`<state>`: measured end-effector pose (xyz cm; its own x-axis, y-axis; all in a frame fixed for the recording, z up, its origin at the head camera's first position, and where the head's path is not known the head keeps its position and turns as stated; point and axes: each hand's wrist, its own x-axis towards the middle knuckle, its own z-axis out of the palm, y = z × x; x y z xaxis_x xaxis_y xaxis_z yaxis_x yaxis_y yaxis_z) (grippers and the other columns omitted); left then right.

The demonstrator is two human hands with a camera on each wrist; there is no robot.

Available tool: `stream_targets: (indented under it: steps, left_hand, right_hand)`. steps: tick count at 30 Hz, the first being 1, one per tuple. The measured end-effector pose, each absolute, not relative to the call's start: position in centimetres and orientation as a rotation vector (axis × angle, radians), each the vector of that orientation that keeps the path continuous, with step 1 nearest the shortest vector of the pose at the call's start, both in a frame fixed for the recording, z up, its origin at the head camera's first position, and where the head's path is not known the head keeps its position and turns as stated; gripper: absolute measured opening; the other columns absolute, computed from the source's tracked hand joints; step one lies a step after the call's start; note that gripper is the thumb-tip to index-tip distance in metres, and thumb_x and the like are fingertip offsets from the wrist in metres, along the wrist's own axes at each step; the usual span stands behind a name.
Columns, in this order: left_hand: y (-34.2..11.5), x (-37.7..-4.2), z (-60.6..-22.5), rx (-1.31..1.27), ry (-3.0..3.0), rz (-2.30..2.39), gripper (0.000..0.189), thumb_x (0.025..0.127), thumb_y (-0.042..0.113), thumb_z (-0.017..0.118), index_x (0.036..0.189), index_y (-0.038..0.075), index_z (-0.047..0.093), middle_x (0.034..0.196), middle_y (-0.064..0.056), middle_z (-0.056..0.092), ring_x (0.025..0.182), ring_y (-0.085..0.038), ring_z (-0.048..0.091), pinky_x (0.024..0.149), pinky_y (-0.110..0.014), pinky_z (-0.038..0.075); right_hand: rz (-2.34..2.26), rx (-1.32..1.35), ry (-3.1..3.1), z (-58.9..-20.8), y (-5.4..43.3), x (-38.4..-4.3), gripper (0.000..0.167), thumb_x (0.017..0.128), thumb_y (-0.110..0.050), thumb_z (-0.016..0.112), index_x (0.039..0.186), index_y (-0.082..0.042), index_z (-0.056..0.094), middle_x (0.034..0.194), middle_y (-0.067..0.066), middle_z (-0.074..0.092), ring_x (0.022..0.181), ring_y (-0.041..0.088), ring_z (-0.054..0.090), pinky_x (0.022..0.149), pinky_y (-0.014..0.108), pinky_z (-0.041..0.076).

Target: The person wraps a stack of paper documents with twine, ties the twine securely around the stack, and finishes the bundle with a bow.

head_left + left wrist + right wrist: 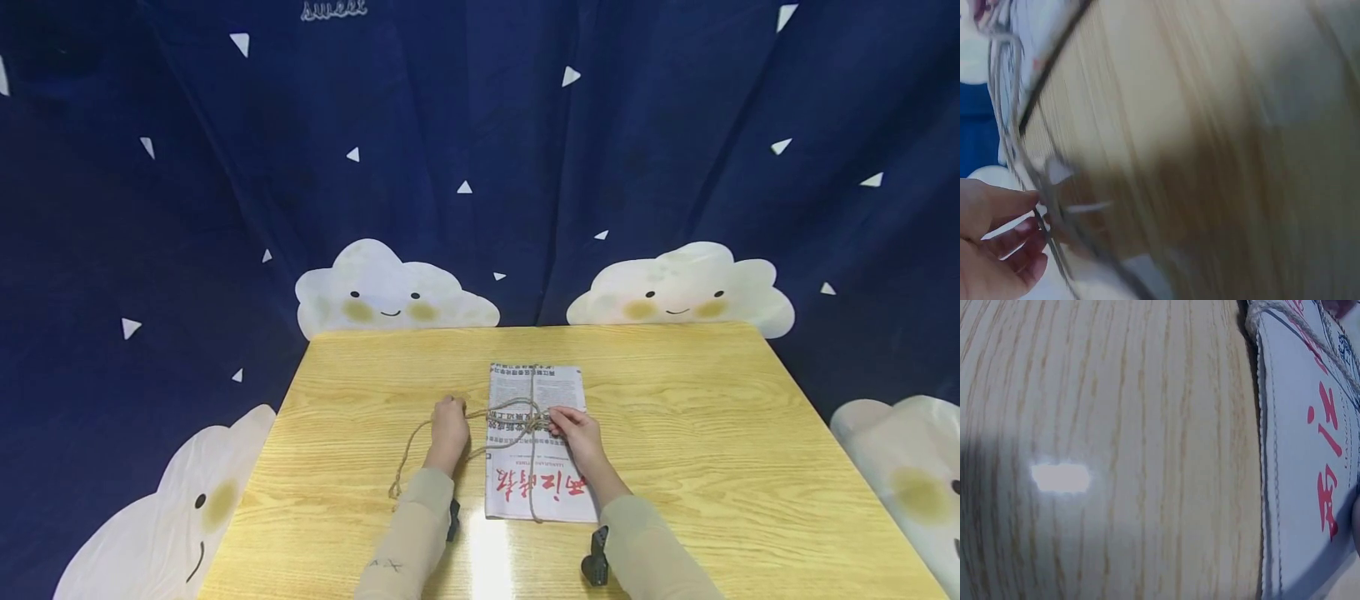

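A folded newspaper [517, 479] with red and black print lies on the table, bound by brown twine [532, 467] that crosses over it. A knot [532, 424] with loops sits where the strands meet. Left of the paper, my left hand [448, 429] pinches the loose strands between thumb and fingers; a tail of twine [1047, 200] trails past it in the left wrist view. My right hand [581, 437] is over the paper's right side, its thumb and fingertips pinching twine beside the knot. The right wrist view shows the newspaper's near edge [1272, 487], with most of that hand out of frame.
The wooden table [697, 442] extends on both sides of the newspaper. Behind it hangs a dark blue curtain [480, 125] with white clouds and triangles. A dark wrist device [596, 562] shows under the right sleeve.
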<state>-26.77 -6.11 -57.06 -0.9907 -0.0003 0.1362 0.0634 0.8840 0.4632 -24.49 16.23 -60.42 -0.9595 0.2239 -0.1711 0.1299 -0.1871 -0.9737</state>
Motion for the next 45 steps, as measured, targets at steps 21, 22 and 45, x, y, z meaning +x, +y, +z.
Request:
stream_targets:
  steps: [21,22,45]
  left_hand:
    - [-10.2,-28.9,-51.3,-0.206,-2.979,-1.44,0.014,0.092,-0.003,0.046,0.099,-0.01,0.056,0.093,-0.021,0.058,0.07,-0.029,0.059,0.06,-0.028,0.052]
    - [-9.9,-29.0,-50.9,-0.159,-2.934,-1.554,0.016,0.093,-0.002,0.045,0.101,-0.011,0.056,0.095,-0.022,0.058,0.071,-0.031,0.06,0.06,-0.029,0.052]
    - [-2.7,-25.8,-56.4,0.319,-2.129,-2.425,0.015,0.092,-0.007,0.042,0.103,-0.015,0.046,0.092,-0.029,0.051,0.057,-0.015,0.059,0.059,-0.032,0.057]
  right_hand:
    - [2.339,-0.477,-2.029,-60.4,16.3,-24.4,0.027,0.084,-0.01,0.064,0.104,0.008,0.061,0.076,0.004,0.065,0.065,0.01,0.06,0.063,0.02,0.053]
    - [2.34,-0.474,-2.026,-60.4,16.3,-24.4,0.027,0.084,-0.01,0.064,0.104,0.008,0.061,0.076,0.004,0.065,0.065,0.011,0.061,0.063,0.02,0.053]
    - [2.455,-0.432,-1.957,-60.2,16.6,-24.5,0.026,0.084,-0.005,0.063,0.104,0.011,0.059,0.074,0.003,0.064,0.065,0.008,0.061,0.063,0.018,0.053]
